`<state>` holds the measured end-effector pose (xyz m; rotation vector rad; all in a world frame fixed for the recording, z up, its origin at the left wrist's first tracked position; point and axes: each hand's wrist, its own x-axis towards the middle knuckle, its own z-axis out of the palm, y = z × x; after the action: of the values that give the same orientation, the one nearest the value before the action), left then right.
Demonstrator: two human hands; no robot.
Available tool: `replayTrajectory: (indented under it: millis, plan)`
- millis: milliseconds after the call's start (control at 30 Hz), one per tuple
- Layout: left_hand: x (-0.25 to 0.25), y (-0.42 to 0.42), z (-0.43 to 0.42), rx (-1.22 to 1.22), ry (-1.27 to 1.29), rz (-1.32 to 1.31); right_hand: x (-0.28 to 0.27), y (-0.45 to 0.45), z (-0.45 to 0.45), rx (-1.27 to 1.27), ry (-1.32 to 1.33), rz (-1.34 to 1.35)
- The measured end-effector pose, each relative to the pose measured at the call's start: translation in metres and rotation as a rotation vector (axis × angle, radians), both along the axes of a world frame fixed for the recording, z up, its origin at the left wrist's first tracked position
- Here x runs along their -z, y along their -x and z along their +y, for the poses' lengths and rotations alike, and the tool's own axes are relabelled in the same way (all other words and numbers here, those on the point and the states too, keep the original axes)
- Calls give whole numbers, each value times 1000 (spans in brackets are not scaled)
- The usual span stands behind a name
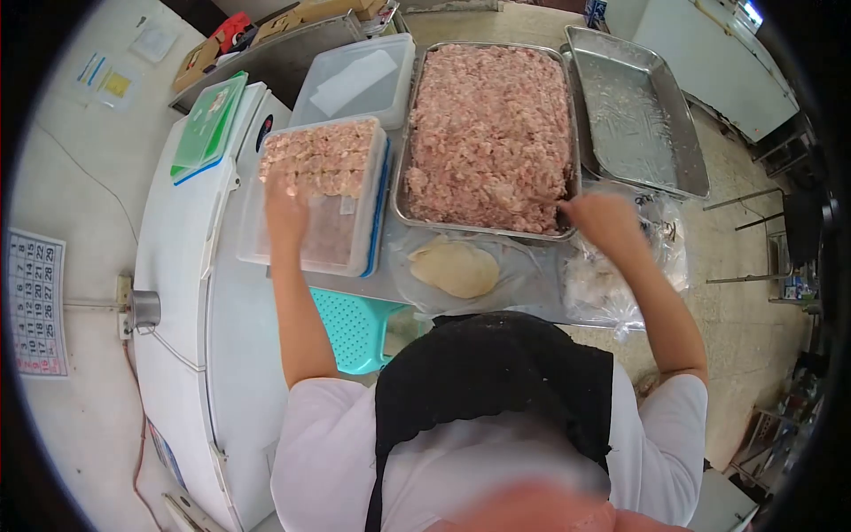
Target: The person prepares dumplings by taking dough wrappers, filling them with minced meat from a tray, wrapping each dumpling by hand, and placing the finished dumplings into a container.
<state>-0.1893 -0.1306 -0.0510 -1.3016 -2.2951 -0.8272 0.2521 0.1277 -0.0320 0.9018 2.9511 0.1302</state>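
Note:
My left hand (pixel 286 211) is over a clear plastic container (pixel 253 238) with rows of small meat-filled dumplings (pixel 332 151) in its far part. Its fingers reach the near edge of the rows; blur hides whether they grip one. My right hand (pixel 603 220) is closed at the near right corner of a metal tray (pixel 489 229) heaped with ground meat (pixel 492 133). Its fingertips touch the meat's edge; what they hold, if anything, I cannot make out. Between the hands, a pale round stack of dough wrappers (pixel 454 268) lies on clear plastic.
A second metal tray (pixel 691 173) with meat residue stands to the right. Behind the dumplings is a lidded plastic box (pixel 310 105). Plastic bags (pixel 625 275) lie at the table's near right. A white freezer (pixel 177 293) stands left, and a turquoise stool (pixel 355 332) is below the table edge.

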Motion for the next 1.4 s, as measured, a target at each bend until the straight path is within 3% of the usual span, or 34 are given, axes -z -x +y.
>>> replayTrajectory:
  millis: [67,133,200,267,333,367,467,567,667,767,867,967,1067,1167,1267,1367,1400]
  plan:
    - [-22,-83,19,190,-138,-171,26,-5,-16,-130,-16,84]
    - [-14,-137,30,304,-44,-256,-5,-11,-12,-166,-19,4]
    - [-5,-187,30,397,56,-551,-36,-19,-3,-178,-45,-16]
    - [36,-203,23,474,253,-582,-54,-20,11,-168,-95,25]
    - [58,-219,19,549,287,-426,-38,-7,23,-322,-131,208]
    - [67,-223,19,592,305,-346,-25,-4,25,-393,-149,299]
    - [86,-227,23,458,311,-386,27,-5,20,-378,10,139]
    - [95,-231,30,309,295,-610,35,-16,3,-240,170,118]
    - [94,-230,28,355,174,-791,27,-18,-20,-163,173,100]
    - [91,-249,30,574,112,-286,34,-8,-24,-155,221,205]
    - [107,-241,34,588,24,-313,36,3,-17,-221,273,305]
    - [112,-242,49,412,20,-517,8,10,-3,-192,256,285]
    - [141,-224,49,438,-85,-900,-14,21,-19,-98,178,-59]
    - [97,-206,34,455,-133,-1103,7,20,-38,-52,217,45]
    - [84,-186,30,455,-145,-1149,26,16,-32,55,563,321]
    - [83,-192,34,673,105,-741,30,25,-41,182,696,569]
    - [88,-193,36,712,80,-637,28,29,-41,212,735,598]
